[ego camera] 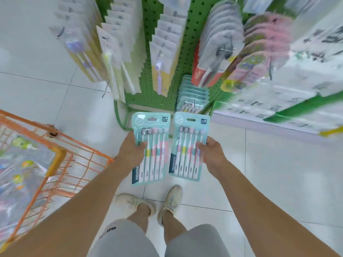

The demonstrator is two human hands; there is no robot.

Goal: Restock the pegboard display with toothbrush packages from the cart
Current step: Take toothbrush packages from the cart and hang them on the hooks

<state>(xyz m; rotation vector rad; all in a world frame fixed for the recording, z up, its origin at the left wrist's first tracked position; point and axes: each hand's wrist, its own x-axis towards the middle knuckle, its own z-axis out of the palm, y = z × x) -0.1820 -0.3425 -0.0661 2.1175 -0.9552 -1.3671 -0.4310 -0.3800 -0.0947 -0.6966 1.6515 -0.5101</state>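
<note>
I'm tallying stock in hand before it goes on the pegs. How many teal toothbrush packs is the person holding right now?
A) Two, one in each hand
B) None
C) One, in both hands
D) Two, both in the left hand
A: the left hand grips one teal pack and the right hand grips a second teal pack, side by side.

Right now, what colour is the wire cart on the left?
Orange wire cart, clearest in the head view.

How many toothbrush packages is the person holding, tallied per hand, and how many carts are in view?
Teal toothbrush package in left hand: 1
Teal toothbrush package in right hand: 1
Orange wire cart: 1
Total: 3 things, 2 of them packages held.
</note>
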